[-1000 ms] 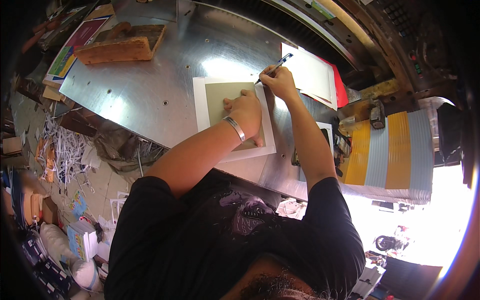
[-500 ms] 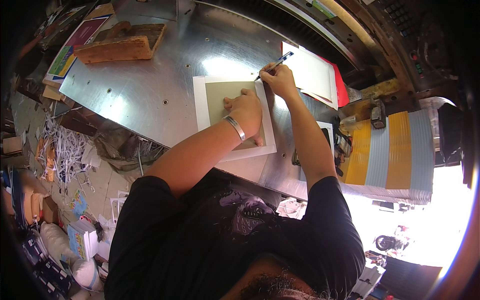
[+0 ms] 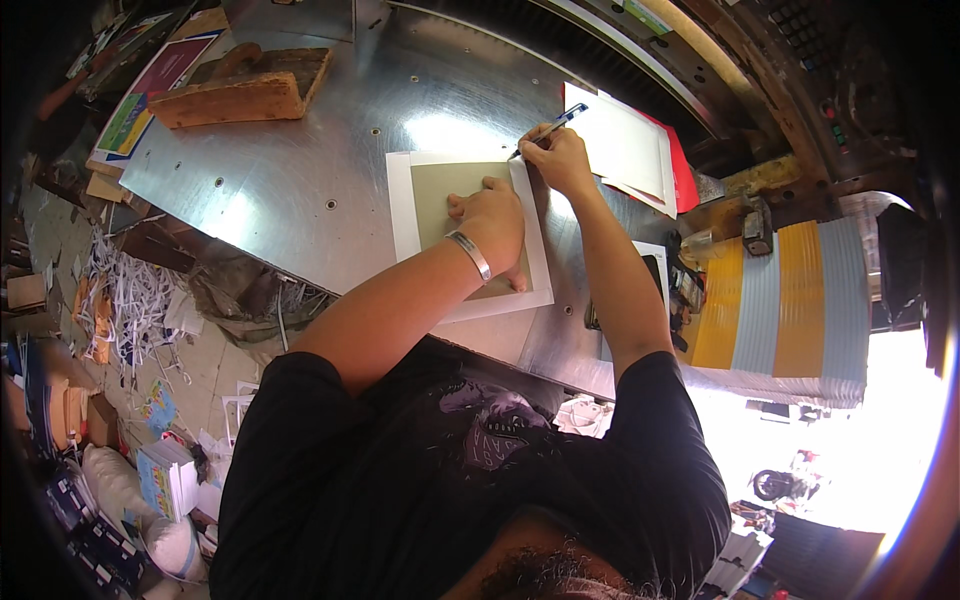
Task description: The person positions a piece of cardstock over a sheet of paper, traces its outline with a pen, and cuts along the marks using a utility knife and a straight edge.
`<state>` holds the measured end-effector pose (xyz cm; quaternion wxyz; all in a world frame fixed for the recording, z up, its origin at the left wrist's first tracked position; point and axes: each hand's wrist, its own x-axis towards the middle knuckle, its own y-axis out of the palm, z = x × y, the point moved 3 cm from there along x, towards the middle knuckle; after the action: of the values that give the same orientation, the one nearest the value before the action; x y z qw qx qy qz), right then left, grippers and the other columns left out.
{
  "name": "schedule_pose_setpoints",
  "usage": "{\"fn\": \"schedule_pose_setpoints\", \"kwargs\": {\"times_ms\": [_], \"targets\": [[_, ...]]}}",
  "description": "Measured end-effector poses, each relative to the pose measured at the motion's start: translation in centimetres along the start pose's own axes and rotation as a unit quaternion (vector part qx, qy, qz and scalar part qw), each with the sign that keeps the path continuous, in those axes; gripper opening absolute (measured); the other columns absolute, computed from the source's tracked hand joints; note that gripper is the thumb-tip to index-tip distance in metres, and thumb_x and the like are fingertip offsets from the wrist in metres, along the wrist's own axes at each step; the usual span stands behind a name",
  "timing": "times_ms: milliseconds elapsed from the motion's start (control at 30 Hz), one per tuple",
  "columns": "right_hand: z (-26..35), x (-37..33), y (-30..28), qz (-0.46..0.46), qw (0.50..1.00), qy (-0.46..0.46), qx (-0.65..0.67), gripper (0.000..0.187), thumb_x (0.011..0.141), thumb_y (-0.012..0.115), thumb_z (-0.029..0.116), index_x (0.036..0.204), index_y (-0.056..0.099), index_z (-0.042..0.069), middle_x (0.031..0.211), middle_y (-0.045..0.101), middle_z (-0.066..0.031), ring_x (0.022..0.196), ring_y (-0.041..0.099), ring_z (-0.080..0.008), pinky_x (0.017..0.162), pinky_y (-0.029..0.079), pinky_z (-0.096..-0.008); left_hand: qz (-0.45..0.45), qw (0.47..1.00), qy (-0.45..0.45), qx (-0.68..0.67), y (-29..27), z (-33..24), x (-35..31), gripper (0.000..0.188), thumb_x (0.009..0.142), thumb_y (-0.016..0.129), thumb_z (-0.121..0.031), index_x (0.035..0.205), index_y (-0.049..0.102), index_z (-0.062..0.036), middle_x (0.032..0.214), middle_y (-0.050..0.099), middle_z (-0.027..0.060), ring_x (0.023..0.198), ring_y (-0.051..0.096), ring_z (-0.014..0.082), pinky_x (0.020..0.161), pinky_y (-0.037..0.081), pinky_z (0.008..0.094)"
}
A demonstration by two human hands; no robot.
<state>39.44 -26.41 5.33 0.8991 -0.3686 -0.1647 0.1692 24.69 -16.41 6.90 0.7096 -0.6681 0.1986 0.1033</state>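
Note:
A grey-brown board (image 3: 432,192) lies on a larger white sheet of paper (image 3: 403,215) on the metal table. My left hand (image 3: 492,225) presses down on the board with its fingers spread; a silver bracelet (image 3: 467,254) is round that wrist. In my right hand (image 3: 558,160) is a pen (image 3: 562,119) with a clear barrel and blue end, held slanting. Its tip is at the board's far right corner, by the white margin.
A wooden block with a handle (image 3: 235,95) stands at the far left of the metal table (image 3: 290,180). White sheets (image 3: 625,145) over a red one lie at the far right. Yellow and grey corrugated sheeting (image 3: 800,300) is to the right; paper shreds (image 3: 130,300) lie heaped at left.

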Motion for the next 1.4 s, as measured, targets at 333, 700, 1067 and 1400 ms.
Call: {"fn": "schedule_pose_setpoints", "kwargs": {"times_ms": [333,700,1067,1400], "targets": [[-0.5,-0.1,0.2,0.004,1.000,-0.005,0.011,0.023,0.082,0.076,0.023,0.090,0.083,0.002,0.077,0.078,-0.0137,0.070,0.074,-0.0206,0.071,0.059,-0.0341,-0.006,1.000,-0.012,-0.016,0.2,0.0,0.1,0.152,0.049,0.096,-0.079,0.155,0.039,0.0148,0.159,0.044,0.0295,0.102,0.078,0.0434,0.099,0.060,0.0529],[0.0,-6.1,-2.1,-0.125,0.959,-0.021,0.253,0.020,0.096,0.076,0.017,0.106,0.078,-0.001,0.089,0.077,-0.0061,0.080,0.066,-0.0114,0.073,0.052,-0.0275,0.004,0.995,-0.020,-0.097,0.0,0.4,0.1,0.154,0.051,0.099,-0.074,0.154,0.032,0.0198,0.150,0.053,0.0351,0.118,0.073,0.0421,0.104,0.058,0.0479],[4.0,-28.3,-2.3,-0.158,0.962,0.053,0.214,0.030,0.102,0.062,-0.002,0.130,0.071,-0.001,0.114,0.076,-0.0172,0.104,0.075,-0.0277,0.093,0.057,-0.0356,-0.104,0.993,0.031,-0.040,0.0,0.0,-2.7,0.140,0.064,0.088,-0.078,0.163,0.035,0.0048,0.152,0.056,0.0278,0.123,0.071,0.0390,0.098,0.060,0.0455],[3.0,-29.7,-2.1,-0.221,0.940,0.016,0.258,0.033,0.105,0.058,0.004,0.136,0.066,-0.002,0.114,0.073,-0.0206,0.109,0.072,-0.0313,0.098,0.055,-0.0393,-0.122,0.982,0.077,-0.125,-1.3,4.9,-2.5,0.093,0.076,0.092,-0.037,0.156,0.055,-0.0075,0.142,0.070,0.0191,0.121,0.072,0.0377,0.104,0.057,0.0432]]}}
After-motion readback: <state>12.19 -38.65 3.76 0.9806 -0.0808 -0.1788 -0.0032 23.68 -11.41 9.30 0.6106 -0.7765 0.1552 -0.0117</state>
